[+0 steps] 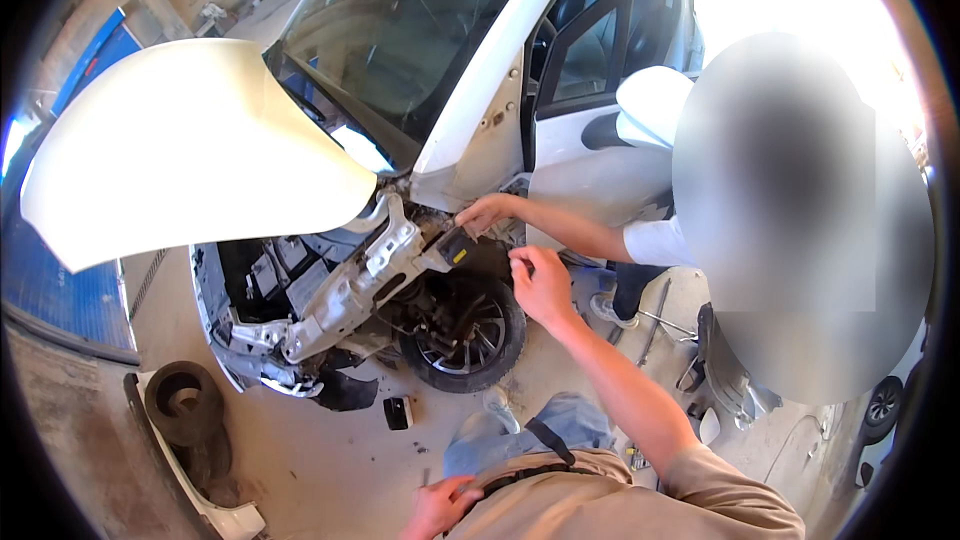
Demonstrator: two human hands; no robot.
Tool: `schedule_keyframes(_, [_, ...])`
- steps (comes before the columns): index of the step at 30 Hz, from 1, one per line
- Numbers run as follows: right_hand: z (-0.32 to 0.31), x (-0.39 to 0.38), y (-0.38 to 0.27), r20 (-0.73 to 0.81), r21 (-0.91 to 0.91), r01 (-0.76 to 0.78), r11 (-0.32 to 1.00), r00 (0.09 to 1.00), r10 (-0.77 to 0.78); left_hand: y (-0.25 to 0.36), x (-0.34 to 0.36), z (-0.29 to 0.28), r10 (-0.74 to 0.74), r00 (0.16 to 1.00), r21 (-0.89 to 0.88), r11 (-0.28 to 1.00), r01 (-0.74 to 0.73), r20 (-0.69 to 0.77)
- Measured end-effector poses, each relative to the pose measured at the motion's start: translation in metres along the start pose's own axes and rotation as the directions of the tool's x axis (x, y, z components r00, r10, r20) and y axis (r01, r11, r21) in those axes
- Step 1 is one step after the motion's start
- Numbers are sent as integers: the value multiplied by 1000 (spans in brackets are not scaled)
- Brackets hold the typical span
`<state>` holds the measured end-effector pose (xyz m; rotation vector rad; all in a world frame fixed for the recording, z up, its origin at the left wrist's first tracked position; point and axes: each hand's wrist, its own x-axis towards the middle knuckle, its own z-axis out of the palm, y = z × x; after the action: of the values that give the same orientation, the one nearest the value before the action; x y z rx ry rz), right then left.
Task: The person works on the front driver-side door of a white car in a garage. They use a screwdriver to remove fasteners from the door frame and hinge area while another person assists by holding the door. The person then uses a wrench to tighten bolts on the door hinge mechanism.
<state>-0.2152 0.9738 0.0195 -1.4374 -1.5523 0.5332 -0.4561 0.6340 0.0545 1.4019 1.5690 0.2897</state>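
You stand over the stripped front corner of a white car (480, 70), looking down at it. Your right hand (540, 285) is stretched forward at the end of a straight arm, fingers curled loosely together with their tips drawn in as if pinching something small; whether anything is held there is too small to tell. It hovers just beside a small dark part with a yellow label (458, 248), which sits at the top of the open wheel arch, above the front wheel (470, 330). Your left hand (440, 508) hangs low at your hip, fingers bent against your beige clothing, touching nothing of the car, likely resting there for balance as you lean in. A second person, crouched on the right in a white sleeve, reaches a hand (487, 212) across to the same dark part, fingers closed on its upper edge, seemingly steadying it from that side. The fender is off, so the bare silver frame rail (350, 290) and engine bay lie exposed to the left of the part. The raised white bonnet (190, 140) looms over the upper left, well clear of both hands. On the concrete floor (330, 450) lie a loose black tyre (185, 402) on a detached white bumper piece (215, 512), a small black box (397, 412), and scattered tools near your feet. The wheel and the other person's arm crowd the space around the part.
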Motion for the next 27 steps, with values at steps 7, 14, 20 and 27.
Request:
schedule_keyframes(7, [79, 42, 53, 498, 617, -746, 250, 616, 611, -5, -11, -66, -155, 958, 197, 974, 109, 240])
schedule_keyframes(14, [134, 113, 87, 707, 606, -284, -743, 620, 340, 26, 71, -84, -236, 934, 53, 965, 259, -268])
schedule_keyframes(20, [140, 128, 130, 633, 543, -318, -777, 764, 130, 74, 152, -79, -268, 952, -225, 947, 231, -151])
schedule_keyframes(27, [118, 121, 82, 716, 635, -610, -474, 696, 64, 75, 198, -83, -31, 997, -74, 997, 26, -66])
